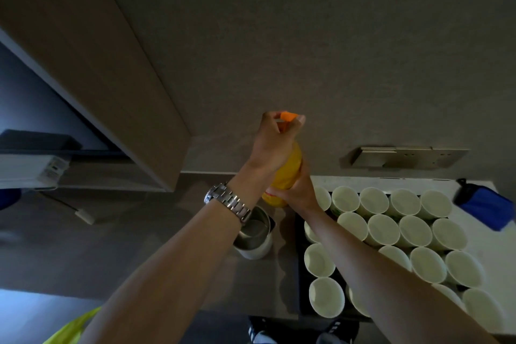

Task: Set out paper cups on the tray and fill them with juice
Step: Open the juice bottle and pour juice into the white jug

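Head view: cups are set out, so I'm on opening the juice. My left hand pinches the orange cap at frame centre, my right hand is wrapped round the juice bottle. Next: twist the cap off, then tip over the paper cups on the black tray, lower right (all look empty). Grey counter, kettle beside the tray, dim grey wall, cabinet upper left.

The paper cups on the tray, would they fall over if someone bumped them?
Probably easily. The cups look empty, so they are likely very light and would tip or slide at a nudge. Packed close together on the tray, one knocked cup might topple its neighbours. Thin paper walls would likely squash under a firm squeeze.
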Available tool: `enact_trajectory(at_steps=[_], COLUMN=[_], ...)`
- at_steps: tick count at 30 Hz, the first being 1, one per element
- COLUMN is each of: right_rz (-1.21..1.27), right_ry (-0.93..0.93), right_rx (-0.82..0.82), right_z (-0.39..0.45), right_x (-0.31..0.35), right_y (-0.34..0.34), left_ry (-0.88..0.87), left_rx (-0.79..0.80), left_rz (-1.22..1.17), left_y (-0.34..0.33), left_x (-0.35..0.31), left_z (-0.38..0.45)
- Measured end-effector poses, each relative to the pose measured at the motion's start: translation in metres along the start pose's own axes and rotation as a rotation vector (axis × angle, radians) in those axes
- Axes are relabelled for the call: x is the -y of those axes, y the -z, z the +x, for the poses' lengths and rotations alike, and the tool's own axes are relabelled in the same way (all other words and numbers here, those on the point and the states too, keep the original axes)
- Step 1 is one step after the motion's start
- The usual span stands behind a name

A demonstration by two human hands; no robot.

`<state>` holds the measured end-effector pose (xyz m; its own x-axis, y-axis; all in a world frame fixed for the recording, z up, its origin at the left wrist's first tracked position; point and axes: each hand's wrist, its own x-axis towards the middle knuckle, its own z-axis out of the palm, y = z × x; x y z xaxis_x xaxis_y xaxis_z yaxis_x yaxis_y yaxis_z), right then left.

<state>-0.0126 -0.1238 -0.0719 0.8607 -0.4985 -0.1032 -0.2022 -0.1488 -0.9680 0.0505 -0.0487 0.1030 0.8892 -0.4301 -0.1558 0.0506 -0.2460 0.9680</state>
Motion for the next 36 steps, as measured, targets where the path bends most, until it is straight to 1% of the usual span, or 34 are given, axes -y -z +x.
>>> enact_trajectory(at_steps=[7,11,14,21,27,31,36], right_rz=[0.005,0.028,0.033,-0.037,0.005,-0.043,-0.046], right_ry=[0.054,0.093,0.112,0.211,0.215,0.249,0.322], right_rx=[0.003,-0.026,-0.043,-0.168,-0.259,-0.259,-0.219], right_z=[-0.005,-0.011,-0.020,-0.033,-0.064,-0.082,-0.105], right_x=[-0.007,-0.003,-0.002,0.015,0.025,0.027,0.033], right_y=[-0.003,-0.005,-0.005,-0.003,-0.002,0.006,0.015], left_ry=[0.010,-0.012,-0.066,-0.198,-0.245,-0.254,-0.259], left_rx=[0.015,0.033,0.031,0.080,0.128,0.154,0.133], left_rz=[-0.014,-0.032,-0.073,-0.124,-0.200,-0.220,-0.241], left_y=[0.003,0.011,0.020,0.040,0.047,0.044,0.037], left_x=[-0.007,-0.029,-0.054,-0.099,-0.121,-0.125,-0.128], left_z=[-0.011,-0.022,-0.033,-0.066,-0.089,-0.110,-0.135])
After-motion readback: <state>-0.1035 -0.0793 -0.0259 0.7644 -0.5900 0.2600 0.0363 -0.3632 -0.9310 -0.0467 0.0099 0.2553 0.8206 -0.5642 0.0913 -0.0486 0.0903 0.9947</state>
